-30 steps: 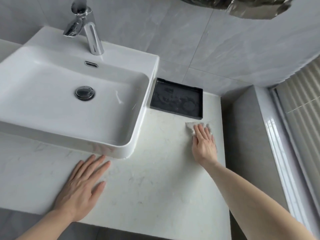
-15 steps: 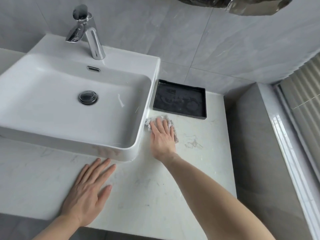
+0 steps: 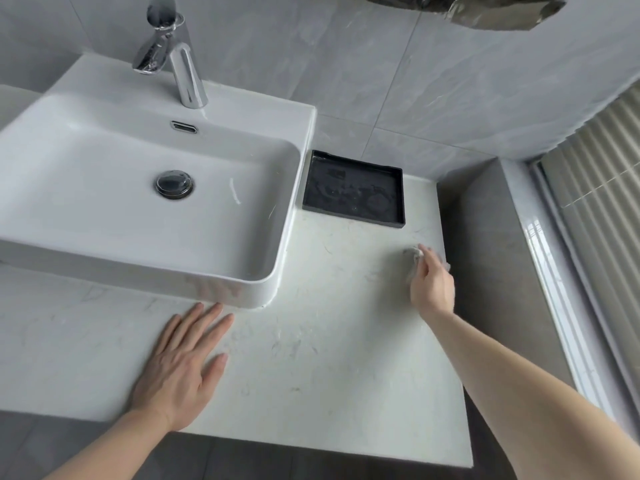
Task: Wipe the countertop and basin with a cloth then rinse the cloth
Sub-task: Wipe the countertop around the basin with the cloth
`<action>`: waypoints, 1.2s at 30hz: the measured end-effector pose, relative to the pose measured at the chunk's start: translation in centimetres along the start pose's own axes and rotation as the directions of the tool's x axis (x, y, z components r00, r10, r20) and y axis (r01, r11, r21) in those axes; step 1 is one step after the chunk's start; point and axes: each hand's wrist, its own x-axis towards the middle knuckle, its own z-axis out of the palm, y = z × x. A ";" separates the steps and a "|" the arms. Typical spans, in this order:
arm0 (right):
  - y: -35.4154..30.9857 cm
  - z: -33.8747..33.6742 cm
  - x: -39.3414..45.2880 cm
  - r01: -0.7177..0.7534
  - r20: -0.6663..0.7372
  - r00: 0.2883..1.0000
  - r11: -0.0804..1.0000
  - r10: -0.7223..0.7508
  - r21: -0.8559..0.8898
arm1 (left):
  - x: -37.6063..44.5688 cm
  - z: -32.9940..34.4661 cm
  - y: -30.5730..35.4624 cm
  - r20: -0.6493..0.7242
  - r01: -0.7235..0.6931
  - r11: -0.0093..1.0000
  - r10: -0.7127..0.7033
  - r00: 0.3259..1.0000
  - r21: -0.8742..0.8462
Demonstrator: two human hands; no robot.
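Swinging back across the stone, the right hand (image 3: 432, 285) has carried the small pale grey crumpled cloth (image 3: 412, 253) from the basin's side wall, where it was half a second ago, out to the far right edge of the white marble-veined countertop (image 3: 311, 358). That puts the cloth just in front of the black rectangular shallow tray's (image 3: 353, 188) right front corner, close to it but not touching, and near the grey side wall (image 3: 491, 254). Only scraps of cloth peek out past the fingertips and by the little finger; most of it sits hidden under the hand. Motion blur smears the fingers here, so I cannot tell for sure whether they lie flat on the cloth or bunch it, though they look extended and pressing down.

Over on the other side of the tray, well away from it, the left hand (image 3: 180, 368) lies palm down on the countertop, fingers straight and spread, holding nothing, its fingertips just short of the front wall of the white rectangular ceramic basin (image 3: 242, 292). It has kept that spot throughout.

Left of the tray and right beside it, the basin stands on the countertop with a round chrome drain plug (image 3: 174, 184) in its floor and a tall chrome mixer tap (image 3: 180, 67) on its back ledge. Behind the tray rise large grey wall tiles (image 3: 346, 64), and beyond the side wall to the tray's right hang pale pleated blinds (image 3: 595, 188).
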 end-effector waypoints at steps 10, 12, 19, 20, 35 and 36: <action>-14.7 11.9 -4.8 0.508 0.350 0.811 0.861 -0.470 -0.020 | 0.1 0.2 -0.2 -0.021 -0.007 1.000 0.007 1.000 -0.011; -13.3 11.8 -4.7 0.489 0.300 0.836 0.872 -0.459 -0.029 | 0.1 0.3 -0.4 -0.028 -0.011 1.000 0.010 1.000 -0.015; -1.4 4.4 -1.9 0.277 0.113 0.959 0.944 -0.261 -0.177 | 0.2 0.3 -0.3 -0.025 -0.010 1.000 0.010 1.000 -0.006; 0.4 3.0 -1.6 0.244 0.093 0.969 0.953 -0.230 -0.182 | 0.2 0.3 -0.2 -0.024 -0.007 1.000 0.006 1.000 -0.006; -12.5 11.0 -9.6 0.362 0.263 0.905 0.930 -0.336 -0.059 | 0.1 0.1 0.0 -0.015 0.009 1.000 -0.009 1.000 0.015; -12.0 11.0 -9.7 0.370 0.254 0.904 0.927 -0.343 -0.063 | 0.1 0.1 0.0 -0.013 0.009 1.000 -0.009 1.000 0.016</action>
